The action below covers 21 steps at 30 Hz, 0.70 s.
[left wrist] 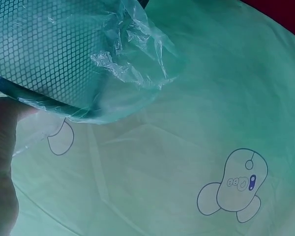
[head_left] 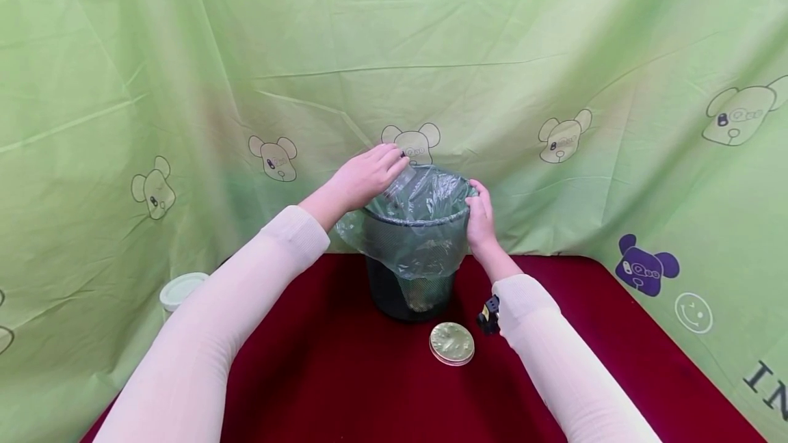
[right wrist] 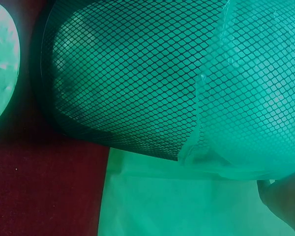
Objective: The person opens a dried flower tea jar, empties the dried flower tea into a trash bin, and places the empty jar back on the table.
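Note:
A black mesh trash bin [head_left: 384,289] stands upright on the red table, with a clear greenish trash bag [head_left: 425,251] draped over its rim and hanging partway down the outside. At the rim's far left, my left hand [head_left: 368,175] pinches the bag; its fingertips are partly hidden. My right hand [head_left: 481,217] grips the bag and rim on the right side, thumb toward me. The left wrist view shows loose plastic [left wrist: 137,64] past the rim. Through the right wrist camera, the bag's lower edge crosses the mesh wall [right wrist: 132,73].
Just in front of the bin lies a round gold-coloured disc [head_left: 452,342]. A white-lidded container [head_left: 183,289] is partly hidden behind my left sleeve. A small black device [head_left: 489,314] sits by my right cuff. Green printed cloth [head_left: 345,87] hangs behind the table.

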Each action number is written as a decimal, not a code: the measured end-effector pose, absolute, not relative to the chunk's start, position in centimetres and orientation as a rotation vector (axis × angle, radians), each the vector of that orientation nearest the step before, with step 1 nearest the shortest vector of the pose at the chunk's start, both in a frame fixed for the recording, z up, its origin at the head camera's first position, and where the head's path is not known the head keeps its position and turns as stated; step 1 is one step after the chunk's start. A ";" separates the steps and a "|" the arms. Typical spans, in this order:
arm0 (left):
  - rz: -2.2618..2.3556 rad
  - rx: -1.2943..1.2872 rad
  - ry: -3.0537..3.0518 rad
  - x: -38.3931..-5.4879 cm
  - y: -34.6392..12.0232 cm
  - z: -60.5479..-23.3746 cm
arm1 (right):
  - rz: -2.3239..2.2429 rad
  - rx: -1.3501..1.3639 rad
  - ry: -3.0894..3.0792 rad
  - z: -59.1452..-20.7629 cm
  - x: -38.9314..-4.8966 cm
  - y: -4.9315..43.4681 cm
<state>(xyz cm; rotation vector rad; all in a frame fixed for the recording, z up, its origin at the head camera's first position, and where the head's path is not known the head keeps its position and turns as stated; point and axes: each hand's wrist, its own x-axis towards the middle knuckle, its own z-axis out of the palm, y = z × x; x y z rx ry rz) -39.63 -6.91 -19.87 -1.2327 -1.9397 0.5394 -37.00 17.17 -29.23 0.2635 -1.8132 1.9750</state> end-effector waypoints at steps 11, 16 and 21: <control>0.686 -1.218 -1.906 -39.3 -6.8 -19.6 | 1.945 0.282 -1.827 -28.0 -34.9 16.4; 0.720 -1.224 -1.837 -39.5 -6.7 -19.7 | 1.948 0.289 -1.824 -28.1 -35.1 16.5; 0.774 -1.221 -1.769 -39.7 -6.6 -19.7 | 1.952 0.285 -1.824 -28.2 -35.2 16.5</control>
